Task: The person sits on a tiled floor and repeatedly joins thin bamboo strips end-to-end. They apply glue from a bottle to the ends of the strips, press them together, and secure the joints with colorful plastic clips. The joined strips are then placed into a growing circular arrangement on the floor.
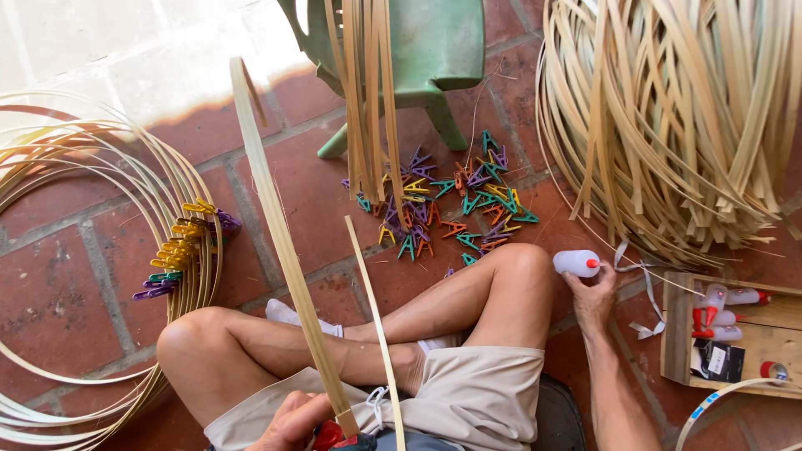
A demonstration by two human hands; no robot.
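Left hand (pixel 294 422): fingers clenched round a long bamboo strip (pixel 282 242), low near the lap, strip slanting far-left.
Right hand (pixel 591 299): fingers gripping a white glue bottle (pixel 576 263) beside the right knee.
Floor: coloured clips (pixel 443 205) scattered beyond the knees.
Right: wooden tray (pixel 677 338) with more bottles.
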